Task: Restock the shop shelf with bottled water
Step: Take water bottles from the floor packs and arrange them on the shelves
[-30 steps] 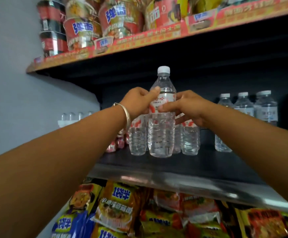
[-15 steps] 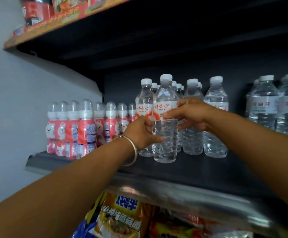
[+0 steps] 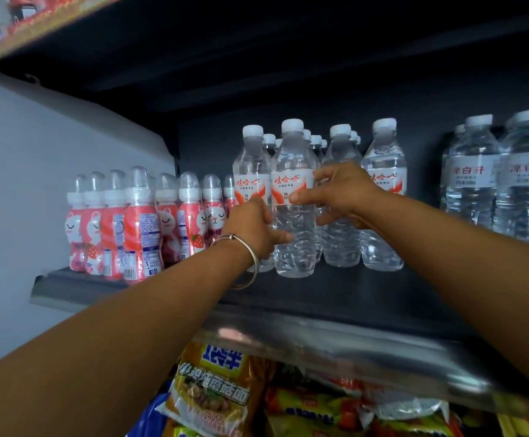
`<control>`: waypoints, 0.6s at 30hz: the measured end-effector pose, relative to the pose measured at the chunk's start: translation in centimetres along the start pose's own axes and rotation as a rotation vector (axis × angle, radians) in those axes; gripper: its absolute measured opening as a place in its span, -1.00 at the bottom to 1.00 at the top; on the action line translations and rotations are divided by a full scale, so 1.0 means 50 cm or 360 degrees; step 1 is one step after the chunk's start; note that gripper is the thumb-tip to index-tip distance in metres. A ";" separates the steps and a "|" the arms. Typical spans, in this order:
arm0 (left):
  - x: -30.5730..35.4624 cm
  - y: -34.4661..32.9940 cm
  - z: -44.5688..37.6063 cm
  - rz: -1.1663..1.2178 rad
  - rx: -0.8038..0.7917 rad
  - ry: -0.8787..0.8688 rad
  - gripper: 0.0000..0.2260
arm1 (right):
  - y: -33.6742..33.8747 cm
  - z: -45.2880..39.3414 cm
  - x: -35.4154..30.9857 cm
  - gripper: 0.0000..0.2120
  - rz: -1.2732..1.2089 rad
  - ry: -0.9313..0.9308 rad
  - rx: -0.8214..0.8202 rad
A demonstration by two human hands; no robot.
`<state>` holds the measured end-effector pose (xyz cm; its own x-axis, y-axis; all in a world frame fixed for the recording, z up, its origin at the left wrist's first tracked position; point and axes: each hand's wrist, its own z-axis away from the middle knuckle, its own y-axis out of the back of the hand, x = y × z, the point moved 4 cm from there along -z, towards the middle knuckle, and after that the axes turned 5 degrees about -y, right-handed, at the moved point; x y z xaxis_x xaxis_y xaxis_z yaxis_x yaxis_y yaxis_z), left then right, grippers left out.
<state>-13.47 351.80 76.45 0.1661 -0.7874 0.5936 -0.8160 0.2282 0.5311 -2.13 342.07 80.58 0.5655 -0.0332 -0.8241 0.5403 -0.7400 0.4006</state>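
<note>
The bottle (image 3: 293, 197) is standing upright on the shelf (image 3: 335, 291), long axis vertical, at the front of its row and just ahead of the other water bottles (image 3: 383, 193), touching the one on its left. Both hands are reaching forward onto it: the left hand (image 3: 253, 227) is curling round the lower body from the left, thumb across the front, while the right hand (image 3: 340, 193) is pinching the label band from the right, thumb at the label's lower edge and fingers spreading behind. The left hand is lying lower and nearer the camera; the bottle is sitting directly between the two. Judging by this, the next move is a small push back or a straightening twist into line. Compared with half a second ago, both grips are looking the same; the bottle is sitting in the same spot, and the camera is tilting slightly, showing more pink drinks (image 3: 140, 222) at left.
</note>
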 end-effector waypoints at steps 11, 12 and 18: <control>0.072 0.009 0.093 -0.0213 0.0257 -0.0247 -0.81 | 0.046 0.145 -0.014 -0.49 0.0583 0.0394 0.0271; 0.086 0.007 0.113 -0.0241 0.0286 -0.0295 -0.79 | 0.053 0.175 -0.017 -0.50 0.0676 0.0491 0.0284; 0.179 -0.018 0.300 -0.0235 0.0402 -0.0449 -0.66 | 0.092 0.381 0.015 -0.44 0.0892 0.0804 0.0233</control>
<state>-19.55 335.96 72.21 0.1620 -0.9355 0.3139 -0.9108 -0.0194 0.4124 -11.06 325.85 74.17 0.9655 -0.1449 -0.2164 0.0207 -0.7858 0.6182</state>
